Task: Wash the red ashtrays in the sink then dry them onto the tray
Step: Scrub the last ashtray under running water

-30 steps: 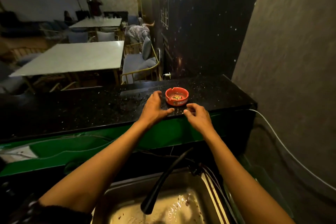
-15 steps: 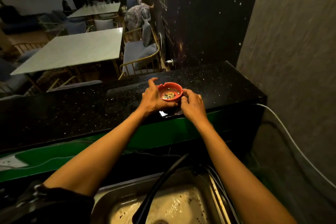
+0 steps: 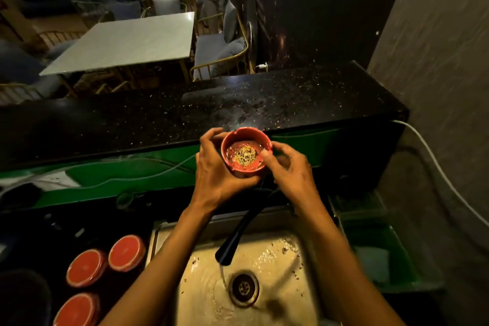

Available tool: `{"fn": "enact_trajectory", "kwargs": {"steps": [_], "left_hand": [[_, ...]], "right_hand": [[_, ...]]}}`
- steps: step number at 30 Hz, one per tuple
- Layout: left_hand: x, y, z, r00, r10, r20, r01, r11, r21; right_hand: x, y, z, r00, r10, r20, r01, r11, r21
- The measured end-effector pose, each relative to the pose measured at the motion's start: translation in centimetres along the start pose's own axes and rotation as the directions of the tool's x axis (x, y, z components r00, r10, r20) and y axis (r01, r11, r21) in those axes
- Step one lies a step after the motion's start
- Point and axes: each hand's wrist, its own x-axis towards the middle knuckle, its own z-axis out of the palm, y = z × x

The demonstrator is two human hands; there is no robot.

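Red round ashtray (image 3: pixel 246 151), notched rim, held in air w/ both hands just in front of the black speckled stone counter (image 3: pixel 264 103) edge, above and behind the steel sink (image 3: pixel 264 259). Upright, roughly level. Bowl has a wet clump of ash/debris in the middle, plus what looks like some liquid.

Left hand (image 3: pixel 219 174): fingers wrapped round the left side and under the base, gripping it. Right hand (image 3: pixel 288 167): thumb on the right rim, fingers curled behind; pinch-type hold on that side, can't see the fingertips.

Black curved faucet (image 3: pixel 238 235) sits below the hands, thin stream running toward the drain (image 3: pixel 243 287). Three more red round ashtrays, upside down (image 3: pixel 105 267), sit left of the sink on a dark surface; prob the drying tray but too dark to confirm.

Step, imo: carrying the dirty one down to the water. Not washed yet.

Risks:
- tilt on the way down → wet ash dumps on the green ledge (image 3: pixel 132 174) or the cables there instead of in the basin.
- wet glazed rim + thumb-only hold on right → slip, drop onto steel, chip.
- faucet spout right in the descent path; clipping it could knock the grip.
- debris clump into drain → clog; basin already has bits in it.
- splash reaching the clean ones on the left.
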Motion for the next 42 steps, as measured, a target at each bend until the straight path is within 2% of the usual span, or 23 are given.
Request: {"fn": "enact_trajectory", "kwargs": {"steps": [7,10,13,15,17,20,23,25,29,35,38,42], "left_hand": [[-9.0,-1.7,-4.5,0.993,-0.090,0.080,0.096,0.992,-0.076],[-13.4,-3.3,-5.7,0.980,-0.153,0.130,0.161,0.986,-0.054],[-17.5,-4.9,-7.4,0.943,-0.214,0.256,0.249,0.962,-0.110],[-19.9,-5.8,-8.6,0.894,-0.299,0.333,0.375,0.907,-0.193],[-22.2,-6.9,-9.5,0.833,-0.422,0.359,0.529,0.797,-0.291],[-24.8,-8.7,-10.3,0.727,-0.575,0.376,0.683,0.660,-0.311],[-26.7,-11.0,-10.2,0.520,-0.691,0.502,0.854,0.411,-0.319],[-27.5,-12.3,-9.9,0.395,-0.720,0.570,0.918,0.296,-0.263],[-28.5,-14.8,-8.8,0.252,-0.720,0.646,0.966,0.150,-0.209],[-27.1,-16.4,-6.3,0.133,-0.694,0.707,0.990,0.059,-0.128],[-25.6,-16.5,-5.1,0.127,-0.658,0.742,0.991,0.046,-0.129],[-23.8,-17.4,-3.6,0.165,-0.654,0.739,0.986,0.124,-0.110]], "right_hand": [[-9.0,0.3,3.7,0.984,0.134,0.121,-0.161,0.955,0.248],[-12.4,1.7,5.5,0.972,0.178,0.151,-0.208,0.954,0.216],[-15.6,3.6,6.9,0.950,0.246,0.191,-0.278,0.946,0.167],[-17.6,5.1,7.7,0.927,0.306,0.219,-0.339,0.931,0.133],[-19.3,6.5,8.5,0.900,0.363,0.240,-0.391,0.917,0.077],[-20.9,8.3,9.8,0.841,0.456,0.289,-0.480,0.877,0.012],[-21.7,10.3,11.3,0.767,0.556,0.322,-0.584,0.812,-0.010],[-21.9,11.9,11.9,0.727,0.605,0.326,-0.624,0.779,-0.054],[-21.8,14.6,12.6,0.637,0.701,0.322,-0.723,0.688,-0.068],[-20.4,17.9,12.8,0.630,0.750,0.202,-0.746,0.657,-0.114],[-19.2,19.2,12.6,0.642,0.752,0.151,-0.746,0.658,-0.101],[-17.5,19.9,12.1,0.654,0.745,0.130,-0.748,0.663,-0.036]]}}
